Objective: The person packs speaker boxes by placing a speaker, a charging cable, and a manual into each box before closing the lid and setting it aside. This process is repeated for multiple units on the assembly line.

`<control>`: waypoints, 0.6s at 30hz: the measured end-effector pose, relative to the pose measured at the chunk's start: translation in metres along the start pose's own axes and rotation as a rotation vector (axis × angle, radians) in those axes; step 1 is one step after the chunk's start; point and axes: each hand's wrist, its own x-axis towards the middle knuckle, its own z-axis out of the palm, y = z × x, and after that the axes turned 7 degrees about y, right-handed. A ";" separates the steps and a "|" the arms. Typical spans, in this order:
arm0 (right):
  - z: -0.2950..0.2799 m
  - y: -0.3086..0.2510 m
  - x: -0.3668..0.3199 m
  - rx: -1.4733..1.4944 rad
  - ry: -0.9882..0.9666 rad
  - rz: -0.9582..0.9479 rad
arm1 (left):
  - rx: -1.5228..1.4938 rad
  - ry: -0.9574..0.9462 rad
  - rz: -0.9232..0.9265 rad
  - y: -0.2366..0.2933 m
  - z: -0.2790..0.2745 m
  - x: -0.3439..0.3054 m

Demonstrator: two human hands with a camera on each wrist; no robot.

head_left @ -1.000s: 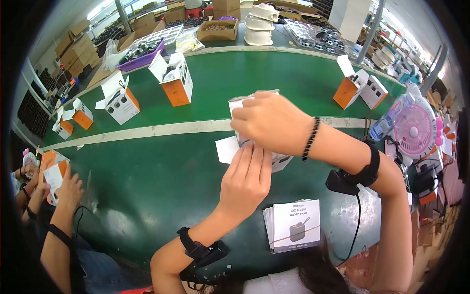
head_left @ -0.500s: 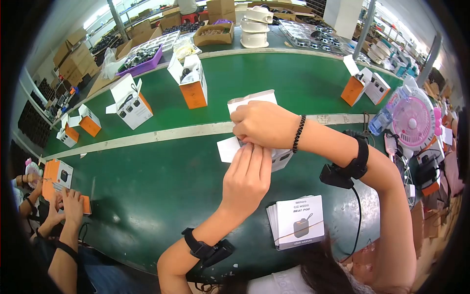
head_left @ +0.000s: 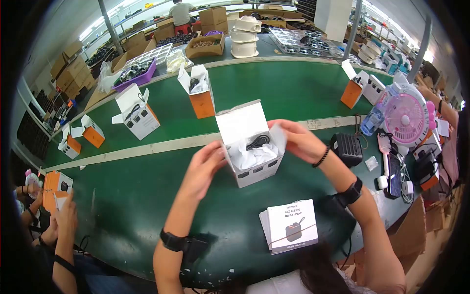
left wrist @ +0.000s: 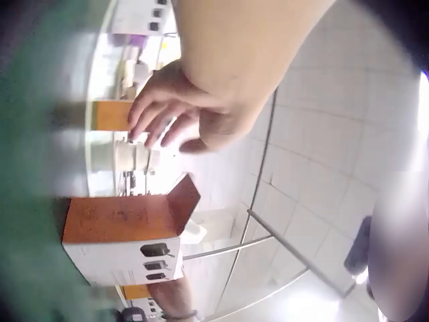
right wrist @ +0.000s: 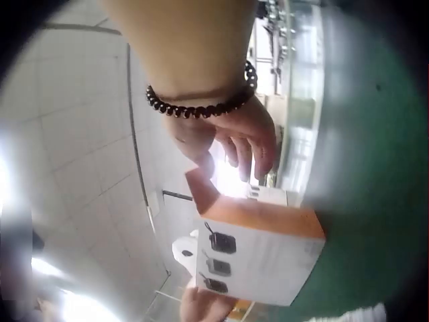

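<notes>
An upright white and orange box (head_left: 262, 174) with its lid raised is in front of me in the head view. White wrapping (head_left: 247, 158) and a coiled black cable (head_left: 258, 142) show at its top. My left hand (head_left: 204, 164) is at the box's left side, fingers loosely bent; in the left wrist view they are apart from the box (left wrist: 120, 258) and hold nothing. At the right side flap (head_left: 279, 139), the relaxed fingers of my right hand (head_left: 302, 142) overlap the flap's edge. The right wrist view shows them spread over the box's flap (right wrist: 201, 191).
A stack of user manuals (head_left: 292, 228) lies near me. Several open boxes (head_left: 201, 105) stand across the green table. To the right are a black speaker (head_left: 346, 149), a hairbrush (head_left: 384, 147), a water bottle (head_left: 374, 120) and a pink fan (head_left: 405, 117). Another person's hands (head_left: 67, 213) work at far left.
My hands have parted from over the box's opening to its two sides. The cable, the wrapping and the raised lid now show, as does the black speaker behind my right arm.
</notes>
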 end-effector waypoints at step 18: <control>0.056 -0.014 -0.008 -0.693 -0.093 -0.669 | 0.860 -0.067 0.851 0.021 0.003 -0.024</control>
